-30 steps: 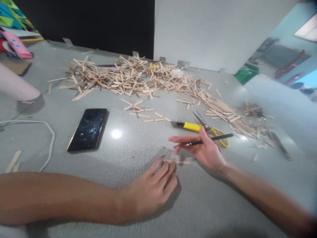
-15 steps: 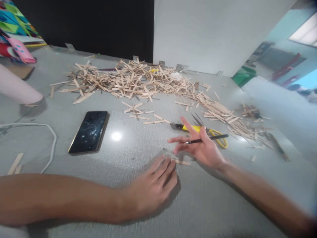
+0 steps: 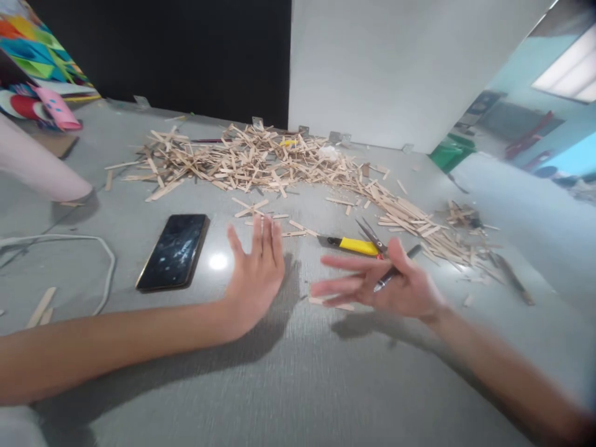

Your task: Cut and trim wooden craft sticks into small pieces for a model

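Observation:
My left hand [image 3: 255, 273] is lifted above the grey table [image 3: 288, 385], fingers stretched out and holding nothing, just right of a black phone [image 3: 174, 250]. My right hand [image 3: 386, 285] hovers palm up with its fingers spread, while a black pen [image 3: 395, 268] stays pinned between thumb and palm. A short wooden stick [image 3: 331, 303] lies on the table under its fingertips. A yellow-handled utility knife [image 3: 354, 245] and scissors [image 3: 372, 236] lie just beyond the right hand.
A big heap of wooden sticks [image 3: 251, 158] runs across the far table and down the right side. A white cable [image 3: 93, 248] loops at the left. Another person's pale arm [image 3: 41, 174] rests at the far left. A white wall panel [image 3: 395, 68] stands behind.
My left hand rose off the stick and moved up and left toward the phone. My right hand opened its fingers wider and tilted the pen more upright.

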Demonstrator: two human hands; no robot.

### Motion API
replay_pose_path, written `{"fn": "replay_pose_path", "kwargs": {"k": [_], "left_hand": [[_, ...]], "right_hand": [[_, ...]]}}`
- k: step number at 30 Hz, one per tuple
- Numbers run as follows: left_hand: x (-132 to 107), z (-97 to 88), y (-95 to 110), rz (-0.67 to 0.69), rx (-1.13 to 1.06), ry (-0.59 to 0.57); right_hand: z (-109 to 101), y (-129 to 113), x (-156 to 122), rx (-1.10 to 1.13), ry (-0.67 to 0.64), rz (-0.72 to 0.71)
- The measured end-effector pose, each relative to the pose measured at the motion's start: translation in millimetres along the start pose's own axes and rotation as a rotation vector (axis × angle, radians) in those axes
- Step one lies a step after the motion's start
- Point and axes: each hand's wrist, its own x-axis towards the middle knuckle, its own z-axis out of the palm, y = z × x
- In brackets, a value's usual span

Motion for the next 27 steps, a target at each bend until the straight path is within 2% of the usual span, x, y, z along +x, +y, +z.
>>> {"fn": "replay_pose_path", "kwargs": {"k": [2, 3, 5, 6, 7, 8, 10, 11, 13, 15, 17, 18, 20, 22, 27], "left_hand": [[5, 3.1, -3, -0.005, 0.004, 0.072], [5, 1.8, -3, 0.072, 0.003, 0.144], [1, -3.9, 0, 0.332, 0.022, 0.243], [-1, -6.7, 1, 0.489, 0.036, 0.232], [-2, -8.8, 2, 0.548, 0.07, 0.182], [-1, -9.9, 2, 0.472, 0.105, 0.13], [4, -9.6, -1, 0.168, 0.151, -0.002], [7, -9.1, -3, 0.062, 0.153, -0.055], [9, -9.5, -4, 0.007, 0.116, -0.104], [1, -12.3, 0, 0.174, 0.015, -0.1], [-16, -15.7, 9, 0.447, -0.122, -0.11], [-25, -16.7, 14, 0.57, -0.202, -0.155], [-42, -16.3, 24, 0.624, -0.32, -0.233], [-52, -13.0, 30, 0.61, -0.376, -0.295], [-53, -7.1, 31, 0.532, -0.348, -0.284]], "right_hand": [[2, 1, 2, 0.04, 0.005, -0.036], [3, 2, 4, 0.064, 0.015, -0.046], [6, 7, 5, 0.096, 0.033, -0.036], [7, 8, 5, 0.103, 0.035, -0.033], [9, 8, 5, 0.103, 0.03, -0.031], [10, 7, 4, 0.098, 0.018, -0.03], [10, 1, 2, 0.076, 0.012, -0.03], [10, -1, 2, 0.056, 0.037, -0.035], [6, -3, 3, 0.023, 0.16, -0.074], [0, 0, 6, -0.005, 0.341, -0.14], [-5, 6, 10, -0.08, 0.498, -0.157], [-8, 8, 11, -0.143, 0.549, -0.137], [-10, 12, 14, -0.284, 0.589, -0.082], [-11, 13, 16, -0.392, 0.573, -0.032], [-11, 24, 18, -0.531, 0.471, 0.105]]}}
